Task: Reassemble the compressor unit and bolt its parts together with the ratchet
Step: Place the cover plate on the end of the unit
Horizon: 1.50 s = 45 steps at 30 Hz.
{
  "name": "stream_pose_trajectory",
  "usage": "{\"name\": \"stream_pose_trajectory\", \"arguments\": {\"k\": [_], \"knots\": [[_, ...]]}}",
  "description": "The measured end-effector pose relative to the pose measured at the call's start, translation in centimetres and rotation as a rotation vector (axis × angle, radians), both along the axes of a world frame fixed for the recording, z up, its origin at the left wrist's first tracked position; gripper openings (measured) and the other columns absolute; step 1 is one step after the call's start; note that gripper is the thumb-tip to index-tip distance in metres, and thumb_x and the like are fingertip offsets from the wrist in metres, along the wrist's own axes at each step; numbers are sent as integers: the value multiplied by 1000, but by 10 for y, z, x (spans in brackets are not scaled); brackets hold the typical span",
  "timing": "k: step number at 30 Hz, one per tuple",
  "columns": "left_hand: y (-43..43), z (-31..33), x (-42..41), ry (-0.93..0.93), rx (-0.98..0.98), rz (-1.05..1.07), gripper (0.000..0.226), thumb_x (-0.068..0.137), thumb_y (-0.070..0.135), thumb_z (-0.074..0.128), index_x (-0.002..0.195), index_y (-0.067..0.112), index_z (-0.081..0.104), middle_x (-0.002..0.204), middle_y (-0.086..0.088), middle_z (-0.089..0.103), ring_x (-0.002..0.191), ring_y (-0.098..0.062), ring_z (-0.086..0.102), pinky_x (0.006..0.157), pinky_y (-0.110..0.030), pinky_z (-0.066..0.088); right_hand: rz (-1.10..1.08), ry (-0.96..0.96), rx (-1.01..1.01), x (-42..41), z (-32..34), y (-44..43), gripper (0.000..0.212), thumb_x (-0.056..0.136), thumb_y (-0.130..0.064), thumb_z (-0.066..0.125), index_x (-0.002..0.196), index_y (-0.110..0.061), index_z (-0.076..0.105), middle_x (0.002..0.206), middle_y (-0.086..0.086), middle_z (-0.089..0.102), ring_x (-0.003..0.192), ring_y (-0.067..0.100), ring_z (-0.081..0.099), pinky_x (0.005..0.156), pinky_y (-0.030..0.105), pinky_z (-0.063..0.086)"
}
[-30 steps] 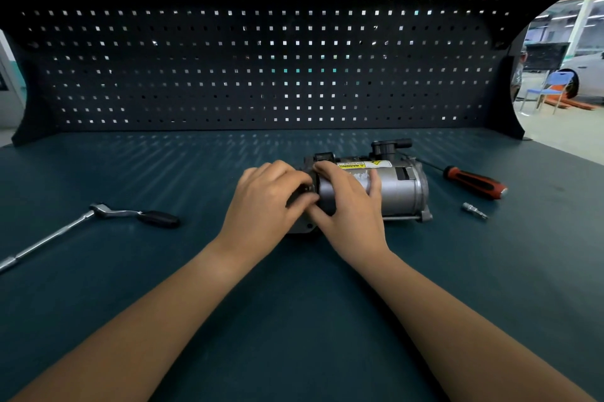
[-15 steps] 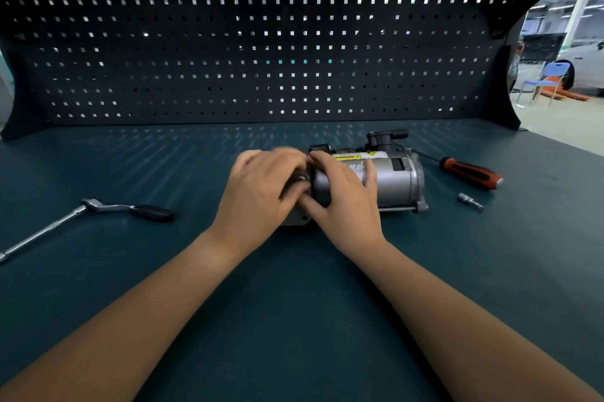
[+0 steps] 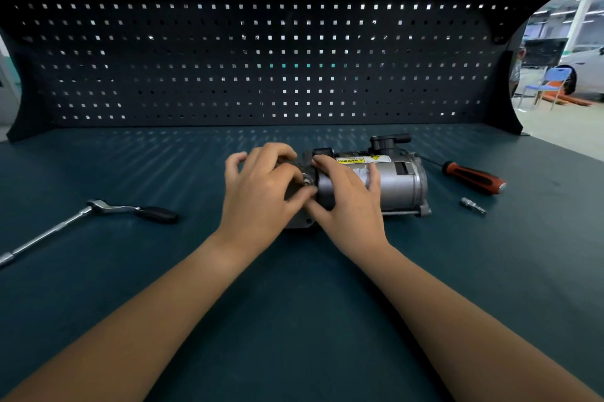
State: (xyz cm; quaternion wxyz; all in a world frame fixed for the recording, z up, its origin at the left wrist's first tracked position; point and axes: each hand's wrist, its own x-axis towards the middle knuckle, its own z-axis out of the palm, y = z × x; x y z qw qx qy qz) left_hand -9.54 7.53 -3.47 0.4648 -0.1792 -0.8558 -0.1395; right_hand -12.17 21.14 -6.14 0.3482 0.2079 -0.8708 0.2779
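Open benchtop [image 3: 196, 186] between ratchet [image 3: 98, 206] and compressor [image 3: 392, 182]; screwdriver [image 3: 470, 174] and small bit [image 3: 473, 206] near its right end

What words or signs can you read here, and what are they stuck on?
"WARNING": black letters on the yellow and white sticker atop the silver cylindrical metal compressor.
Yellow triangle warning sign: same sticker, right end.
Small print above "WARNING": too blurred to read.
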Motion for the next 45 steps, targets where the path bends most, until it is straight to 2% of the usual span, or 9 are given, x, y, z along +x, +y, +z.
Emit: {"name": "stream_pose_trajectory", "arguments": {"k": [8,12,18,24,28,34,38,41,45], "knots": [[-1,-2,1,33,-153,-21,21,67,9,79,85,8,69,110,-8,64,97,-27,63,95,-65,29,3,-8,1,1,0,0,55,84,-28,61,134,-22,42,125,-10,55,122,4,43,110,28,-13],[-2,2,0,-127,41,30,28,70,27,79,87,9,67,118,-8,58,105,-28,58,101,-61,21,5,7,-6,1,0,1,54,83,-27,63,133,-19,44,126,-8,56,123,7,45,111,29,-12],[-2,-3,0,13,-176,16,20,68,10,79,86,12,71,112,-8,63,100,-27,63,94,-71,24,4,2,-8,2,1,-1,55,85,-30,61,135,-22,42,128,-12,53,123,2,42,108,25,-17],[-3,-1,1,-114,-52,-23,16,75,11,75,89,15,70,120,-5,59,115,-28,54,99,-69,17,12,5,-9,3,1,0,56,85,-33,61,137,-22,40,130,-11,52,123,3,43,104,19,-23],[-22,3,3,-117,-72,-42,44,76,22,75,118,21,63,132,-3,50,120,-24,50,102,-67,17,11,15,-2,4,1,2,58,85,-39,62,136,-22,41,132,-13,51,124,2,43,106,20,-21],[-140,14,-5,-138,323,438,52,85,32,63,130,14,48,136,-11,43,124,-31,41,100,-66,23,52,4,-24,5,1,4,63,83,-44,63,137,-22,40,135,-15,48,127,2,41,111,26,-14],[-244,-25,-7,-625,493,827,56,88,40,57,126,1,43,131,-23,46,123,-41,41,102,-64,26,9,150,12,14,10,-2,56,82,-32,69,131,-14,49,131,-3,54,125,16,48,110,44,-5],[-277,-49,-17,-852,410,852,24,93,32,51,96,10,61,109,-19,59,105,-38,53,97,-53,39,65,358,22,34,18,-16,45,81,-30,58,123,-17,49,125,2,60,120,15,51,107,58,11],[-283,-58,-35,-748,382,776,18,91,16,51,93,13,68,97,-17,61,94,-37,57,91,-52,43,263,440,23,63,21,-38,42,80,-31,54,119,-21,44,124,-3,60,120,7,48,110,53,12]]}}
